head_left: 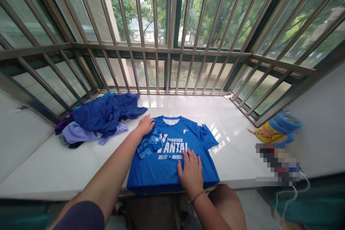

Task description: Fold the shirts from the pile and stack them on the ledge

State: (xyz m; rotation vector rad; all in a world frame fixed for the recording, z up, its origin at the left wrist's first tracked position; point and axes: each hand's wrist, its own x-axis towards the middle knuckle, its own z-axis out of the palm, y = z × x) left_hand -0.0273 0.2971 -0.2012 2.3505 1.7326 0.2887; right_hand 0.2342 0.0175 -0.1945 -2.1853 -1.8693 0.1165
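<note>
A blue T-shirt point(172, 172) with white "MARATHON YANTAI" lettering lies front up on the white sill, its neck toward the window. Its left-hand sleeve point(148, 143), with a lighter wave pattern, is folded inward over the chest. The other sleeve point(208, 136) sticks out to the right. My left hand point(146, 125) rests at the shirt's left shoulder, at the fold, fingers stretched out. On the lower front, just under the lettering, my right hand point(191, 170) lies flat with fingers spread. The shirt's bottom hem hangs slightly over the front edge.
A heap of dark blue and lilac clothes point(99, 115) lies at the left. To the right are a blue and yellow cartoon bottle point(279, 127), a pixelated item point(280, 163) and a white cable point(293, 194). Metal window bars point(167, 48) enclose the sill.
</note>
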